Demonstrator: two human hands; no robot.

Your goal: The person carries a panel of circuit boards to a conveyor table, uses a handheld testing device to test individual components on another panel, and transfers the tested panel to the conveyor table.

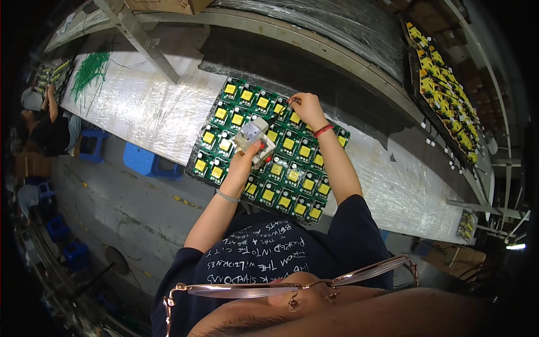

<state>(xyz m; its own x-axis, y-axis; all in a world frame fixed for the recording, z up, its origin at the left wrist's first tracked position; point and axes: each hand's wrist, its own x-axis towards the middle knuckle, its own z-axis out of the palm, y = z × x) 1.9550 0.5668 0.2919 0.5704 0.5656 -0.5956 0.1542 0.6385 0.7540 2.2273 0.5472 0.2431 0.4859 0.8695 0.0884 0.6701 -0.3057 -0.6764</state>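
Note:
A board tray of green circuit boards (288,144), each carrying a yellow block-shaped part, lies on the bench in front of me. Over its left-middle part, my left hand (245,160) is wrapped round a small whitish, partly clear plastic device (256,132) with red spots on its side. Near the far edge of the boards, my right hand (306,108) pinches the end of a thin dark cord (279,115). This cord slants down toward the device; whether it joins it I cannot make out.
Plastic film covers the long bench (129,106). Green wires (92,72) lie at its far left, near another person (48,121). A metal post (140,42) stands at the back left. More yellow-topped boards (446,92) fill a rack at right. Blue stools (143,160) stand below the bench.

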